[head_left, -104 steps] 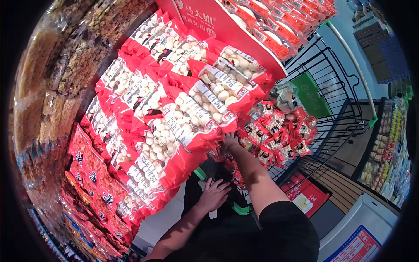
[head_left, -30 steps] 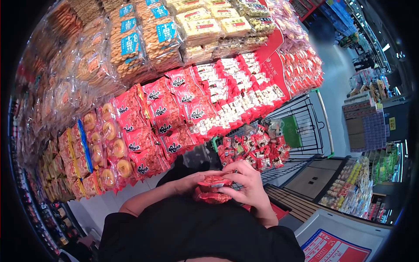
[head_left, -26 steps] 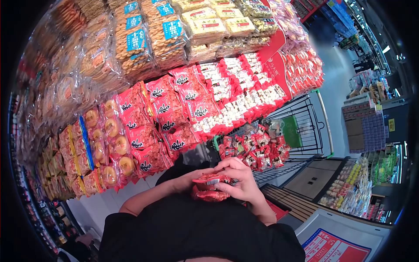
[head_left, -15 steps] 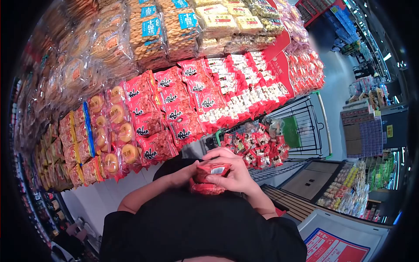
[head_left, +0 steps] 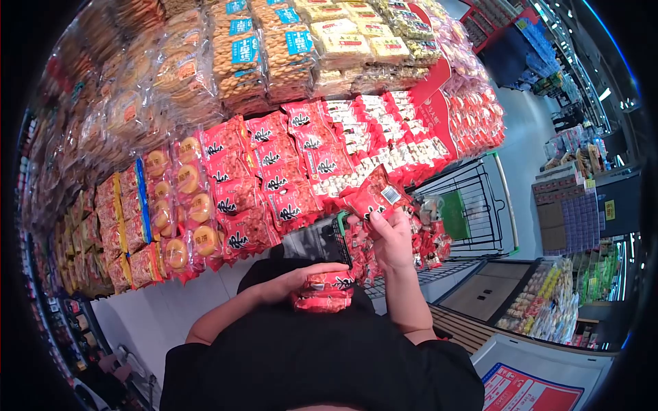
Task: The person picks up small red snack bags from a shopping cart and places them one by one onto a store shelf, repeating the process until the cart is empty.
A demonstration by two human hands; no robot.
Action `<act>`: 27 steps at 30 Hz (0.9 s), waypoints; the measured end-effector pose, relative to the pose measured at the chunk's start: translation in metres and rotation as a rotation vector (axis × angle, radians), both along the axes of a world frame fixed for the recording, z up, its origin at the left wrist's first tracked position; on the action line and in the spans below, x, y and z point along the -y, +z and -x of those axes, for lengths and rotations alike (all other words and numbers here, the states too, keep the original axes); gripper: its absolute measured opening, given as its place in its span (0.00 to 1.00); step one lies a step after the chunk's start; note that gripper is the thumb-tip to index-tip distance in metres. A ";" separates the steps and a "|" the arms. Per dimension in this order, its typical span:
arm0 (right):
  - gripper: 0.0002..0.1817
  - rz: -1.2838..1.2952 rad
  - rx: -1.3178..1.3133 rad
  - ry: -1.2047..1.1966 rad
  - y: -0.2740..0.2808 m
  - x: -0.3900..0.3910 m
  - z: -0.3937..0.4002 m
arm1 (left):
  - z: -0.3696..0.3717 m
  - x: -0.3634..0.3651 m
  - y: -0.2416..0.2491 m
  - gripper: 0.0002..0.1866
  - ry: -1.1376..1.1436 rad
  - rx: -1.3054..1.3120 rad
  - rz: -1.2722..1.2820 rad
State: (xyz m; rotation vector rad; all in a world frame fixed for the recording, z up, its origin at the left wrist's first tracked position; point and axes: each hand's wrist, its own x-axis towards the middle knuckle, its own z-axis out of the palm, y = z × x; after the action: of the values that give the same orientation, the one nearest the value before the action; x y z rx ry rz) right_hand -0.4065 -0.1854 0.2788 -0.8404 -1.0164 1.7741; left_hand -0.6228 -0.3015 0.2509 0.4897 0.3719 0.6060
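My right hand (head_left: 393, 240) grips a red snack packet (head_left: 375, 196) by its lower edge, with a white barcode label showing. That packet is lifted in front of the display, above the near end of the cart. Close to my body, my left hand (head_left: 296, 281) is wrapped over a small stack of similar red packets (head_left: 323, 300), pressed against my black shirt. Matching red packets (head_left: 274, 159) with black lettering lie in rows on the display ahead. Loose small red-wrapped pieces (head_left: 428, 243) fill part of the shopping cart (head_left: 473, 198) behind my right hand.
Round cakes in clear packs (head_left: 199, 207) lie left of the red packets. Twisted snacks with blue labels (head_left: 243, 51) are stacked behind. A red divider (head_left: 433, 103) stands at the right. A sign board (head_left: 534, 383) is low at the right, near a wooden counter (head_left: 483, 284).
My right hand has moved away from my left, forward and right, carrying one red packet off the stack. My left hand stays at my body with the other packets.
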 end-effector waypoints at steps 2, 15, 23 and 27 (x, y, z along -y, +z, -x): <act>0.21 -0.065 0.114 -0.050 -0.002 -0.003 0.003 | -0.001 0.001 -0.001 0.44 0.000 -0.010 -0.009; 0.17 -0.258 0.222 -0.174 -0.012 -0.029 0.015 | 0.004 -0.001 -0.001 0.59 -0.029 0.007 -0.167; 0.25 -1.186 0.964 -0.222 -0.006 -0.050 0.007 | 0.002 -0.007 0.000 0.55 -0.080 -0.033 -0.177; 0.24 -1.164 0.916 -0.236 -0.024 -0.061 0.006 | 0.000 -0.008 -0.007 0.54 -0.104 -0.059 -0.186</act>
State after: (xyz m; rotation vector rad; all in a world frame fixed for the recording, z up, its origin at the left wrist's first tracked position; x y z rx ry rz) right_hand -0.4127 -0.1245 0.2544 -0.8892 -2.0872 0.2957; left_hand -0.6230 -0.2936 0.2442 0.7018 0.3455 0.5283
